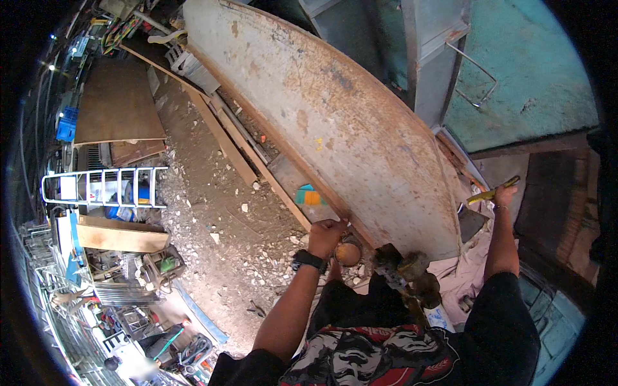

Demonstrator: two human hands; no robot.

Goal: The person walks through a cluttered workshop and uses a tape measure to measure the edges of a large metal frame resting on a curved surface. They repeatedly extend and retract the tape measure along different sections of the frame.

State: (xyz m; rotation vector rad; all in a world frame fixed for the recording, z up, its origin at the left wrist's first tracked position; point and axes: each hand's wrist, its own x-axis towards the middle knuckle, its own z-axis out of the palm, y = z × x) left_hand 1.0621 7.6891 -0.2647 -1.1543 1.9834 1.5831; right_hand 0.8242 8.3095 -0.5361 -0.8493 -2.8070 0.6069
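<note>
While the left hand (pixel 328 237) is bent close at the near end of the left edge of a large panel (pixel 322 116), the right hand (pixel 506 192) is held well out to the side, wrapped around a yellow-and-black tool (pixel 484 195). The tool's exact kind is hard to make out, and it appears clear of the panel. The panel, pale, curved and patched with rust, stretches from just in front of the person to the top of the view. The left hand's fingers are curled, their tips at the edge; whether they pinch something small cannot be told. A dark watch (pixel 309 260) circles that wrist, and a round brown thing (pixel 348 253) sits just below the hand.

The step in hand looks like attending to that edge by touch, with the tool held aside. A next move there would call for a steady left hand and a controlled reach across with the right.

To the left are boards (pixel 226 145), stony ground (pixel 209 186) and a white ladder (pixel 119 188).
</note>
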